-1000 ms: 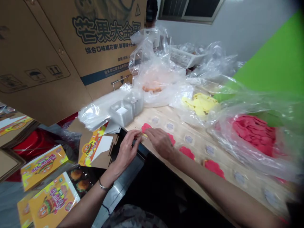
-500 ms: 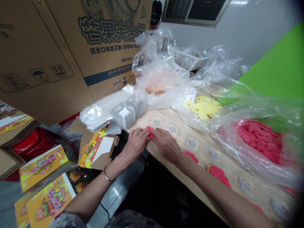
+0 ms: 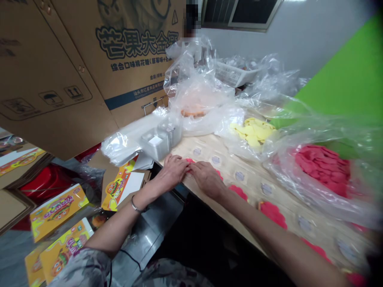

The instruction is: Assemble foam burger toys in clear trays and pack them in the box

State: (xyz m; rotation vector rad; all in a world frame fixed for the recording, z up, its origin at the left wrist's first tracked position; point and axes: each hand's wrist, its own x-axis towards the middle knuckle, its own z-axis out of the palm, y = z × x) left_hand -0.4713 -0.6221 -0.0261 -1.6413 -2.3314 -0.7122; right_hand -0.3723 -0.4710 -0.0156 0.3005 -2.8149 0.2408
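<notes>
Touches the pink piece (image 3: 189, 160) between the narrowly curled fingers (image 3: 182, 164) of left hand (image 3: 173, 171) and right hand (image 3: 207, 179); cannot tell whether pinched. Could skew or tear it, likely through uneven pressure from either side.

Pink piece (image 3: 189, 160): mostly covered by left hand (image 3: 172, 171) and right hand (image 3: 207, 179). Large carton (image 3: 60, 52): cut off at top and left. Orange pieces (image 3: 193, 114): blurred behind cloudy bag (image 3: 206, 93). White basket (image 3: 235, 75): contents indistinct. Green panel (image 3: 341, 79): cropped right. Rear person (image 3: 191, 22): blurred, mostly hidden.
</notes>
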